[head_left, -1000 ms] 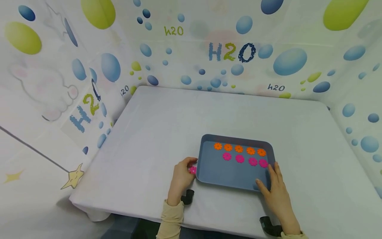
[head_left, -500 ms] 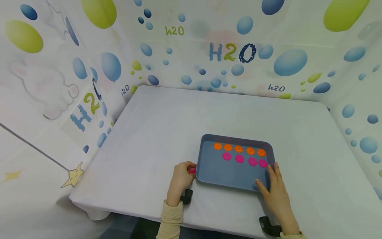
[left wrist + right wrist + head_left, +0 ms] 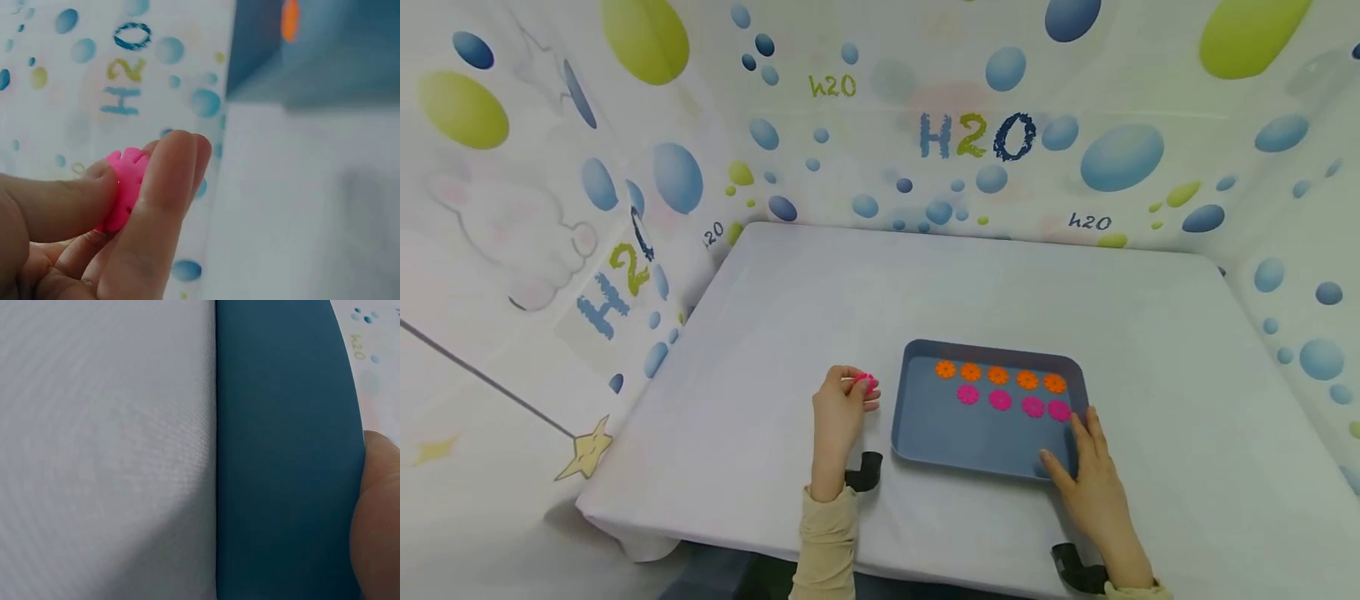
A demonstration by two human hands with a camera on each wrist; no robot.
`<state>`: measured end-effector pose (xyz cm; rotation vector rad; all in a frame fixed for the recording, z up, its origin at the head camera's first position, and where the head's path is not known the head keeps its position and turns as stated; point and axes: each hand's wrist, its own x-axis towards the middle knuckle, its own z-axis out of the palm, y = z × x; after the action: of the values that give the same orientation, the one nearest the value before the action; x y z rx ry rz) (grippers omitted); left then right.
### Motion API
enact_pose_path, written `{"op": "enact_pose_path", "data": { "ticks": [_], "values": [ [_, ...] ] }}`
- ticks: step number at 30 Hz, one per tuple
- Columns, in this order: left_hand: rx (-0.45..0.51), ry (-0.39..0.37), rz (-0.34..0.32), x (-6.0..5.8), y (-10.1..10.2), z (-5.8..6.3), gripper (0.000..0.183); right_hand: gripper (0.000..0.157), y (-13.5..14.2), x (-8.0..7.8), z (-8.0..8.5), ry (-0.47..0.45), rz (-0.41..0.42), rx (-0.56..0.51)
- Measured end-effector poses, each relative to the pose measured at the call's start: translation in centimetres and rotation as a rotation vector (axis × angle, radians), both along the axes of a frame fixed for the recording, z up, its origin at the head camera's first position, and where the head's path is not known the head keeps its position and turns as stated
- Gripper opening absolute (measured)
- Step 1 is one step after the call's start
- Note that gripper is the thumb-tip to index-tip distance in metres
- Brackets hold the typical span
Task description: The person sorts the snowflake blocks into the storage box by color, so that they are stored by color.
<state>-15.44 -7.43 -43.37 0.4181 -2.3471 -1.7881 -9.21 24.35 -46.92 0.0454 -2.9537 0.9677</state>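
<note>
In the head view my left hand (image 3: 838, 412) is raised over the cloth to the left of the blue-grey tray (image 3: 955, 446). It pinches a pink flower-shaped disc (image 3: 128, 184) between thumb and fingers, plain to see in the left wrist view. My right hand (image 3: 1093, 492) rests at the tray's near right corner with fingers straight and spread along the rim. Its thumb (image 3: 381, 519) lies against the rim in the right wrist view. Inside the tray, a row of orange flower-shaped discs (image 3: 997, 375) runs along the far side, with a shorter row of pink discs (image 3: 1000, 400) in front.
A white cloth covers the table (image 3: 820, 292). Its near edge lies just in front of the forearms. Patterned curtains (image 3: 865, 150) hang behind and at both sides. Black wrist mounts (image 3: 865, 472) sit at each wrist.
My left hand has lifted away from the tray's left rim, moving up and a little left with the pink disc. The right hand and the tray have stayed in place.
</note>
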Motion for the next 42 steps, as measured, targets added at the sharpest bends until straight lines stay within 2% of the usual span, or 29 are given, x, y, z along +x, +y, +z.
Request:
{"op": "enact_pose_path", "data": {
  "ticks": [3,7,11,17,20,24,27,34,37,39,41,42],
  "values": [
    [0.091,0.021,-0.055,-0.8,1.0,0.8,0.023,0.078,0.0,-0.1,-0.1,-0.010,0.001,-0.011],
    [0.149,0.037,-0.155,-2.1,2.5,1.4,0.035,0.078,-0.1,-0.1,-0.3,-0.030,-0.003,-0.020],
    [0.208,0.007,-0.243,-3.3,3.8,1.3,0.032,0.078,-0.2,0.1,-0.4,-0.043,-0.005,-0.029],
    [0.241,-0.096,-0.375,-4.3,5.5,0.0,0.027,0.078,-0.2,0.1,-0.4,-0.028,-0.007,-0.026],
    [0.215,-0.149,-0.417,-4.5,6.3,-1.0,0.027,0.078,-0.2,0.0,-0.4,-0.016,-0.006,-0.025],
    [0.152,-0.255,-0.431,-4.6,6.9,-2.1,0.031,0.078,-0.2,0.0,-0.4,-0.018,-0.004,-0.025],
    [0.073,-0.309,-0.417,-4.6,7.1,-2.4,0.033,0.078,-0.2,0.0,-0.3,-0.018,-0.007,-0.027],
    [-0.137,-0.333,-0.390,-4.2,7.7,-2.1,0.034,0.078,-0.2,0.1,-0.3,-0.014,-0.011,-0.036],
    [-0.151,-0.364,-0.389,-4.4,7.9,-2.4,0.036,0.079,-0.2,0.1,-0.3,-0.018,-0.012,-0.038],
    [-0.176,-0.355,-0.385,-4.4,8.1,-2.8,0.038,0.079,-0.2,0.1,-0.2,-0.022,-0.011,-0.038],
    [-0.148,-0.359,-0.373,-4.7,8.2,-3.5,0.039,0.079,-0.1,0.2,-0.2,-0.020,-0.012,-0.037],
    [-0.084,-0.337,-0.381,-5.3,8.1,-5.4,0.044,0.079,-0.1,0.2,-0.3,-0.019,-0.013,-0.035]
  ]
}}
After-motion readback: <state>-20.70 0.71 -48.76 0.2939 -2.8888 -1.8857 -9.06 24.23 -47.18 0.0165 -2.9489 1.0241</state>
